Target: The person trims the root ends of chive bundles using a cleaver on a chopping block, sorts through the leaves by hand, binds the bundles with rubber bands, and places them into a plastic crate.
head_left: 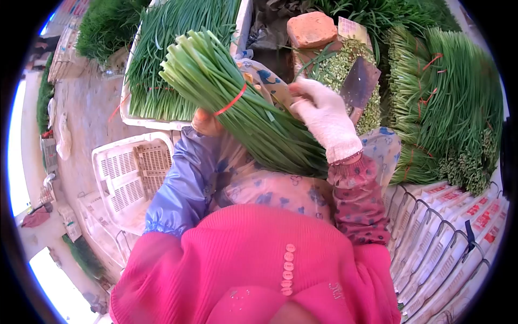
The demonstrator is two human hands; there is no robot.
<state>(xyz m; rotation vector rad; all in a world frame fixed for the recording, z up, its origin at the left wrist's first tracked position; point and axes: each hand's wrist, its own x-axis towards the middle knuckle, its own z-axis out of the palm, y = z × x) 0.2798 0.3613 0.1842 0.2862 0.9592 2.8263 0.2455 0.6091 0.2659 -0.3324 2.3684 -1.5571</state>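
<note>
A thick bunch of garlic chives (259, 127), bound with a red band (232, 100), lies tilted across my lap with its pale cut ends up to the left. My left hand (208, 123), mostly hidden beneath the bunch, is closed around it near the band. My right hand (326, 116), in a whitish glove, is at the bunch's upper right side. Its fingers are curled in, and whatever they may pinch is hidden. Just beyond that hand, a broad dark knife blade (361, 83) rests on a heap of chopped pale green stem ends (348, 62).
A white crate of chives (125, 110) stands ahead on the left, with an empty white plastic basket (100, 167) nearer me. An orange brick (312, 29) sits ahead. Banded bunches (448, 97) are stacked at right, above a row of printed white bags (448, 237) and metal wire loops (431, 213).
</note>
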